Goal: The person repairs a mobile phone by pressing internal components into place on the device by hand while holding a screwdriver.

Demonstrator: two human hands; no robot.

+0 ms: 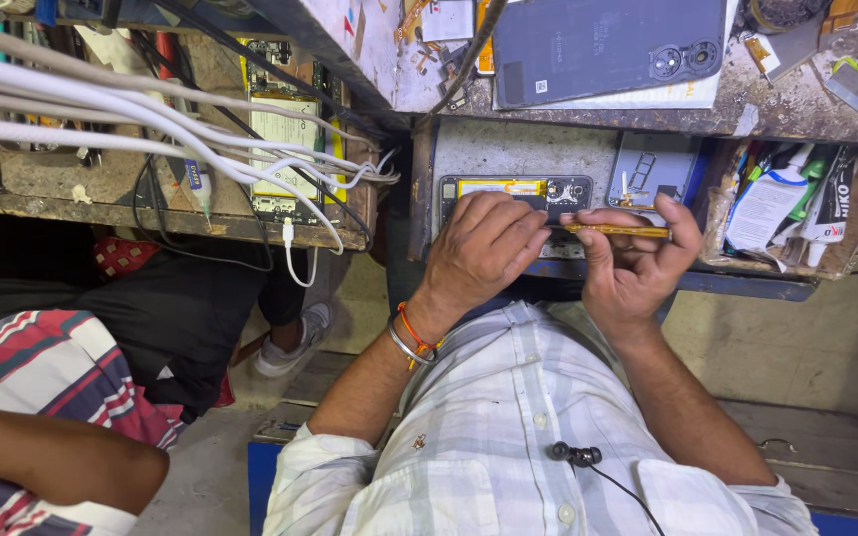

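Left end of the opened phone (514, 191) behind the left hand (481, 248), its parts too small to tell

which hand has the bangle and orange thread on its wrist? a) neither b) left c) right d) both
b: the metal bangle and orange thread sit on the wrist of the left hand, while the wrist of the right hand, which pinches a thin yellow tool, is bare.

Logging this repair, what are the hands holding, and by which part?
Both hands pinch a thin yellow strip: right hand along its middle, left hand at its left end.
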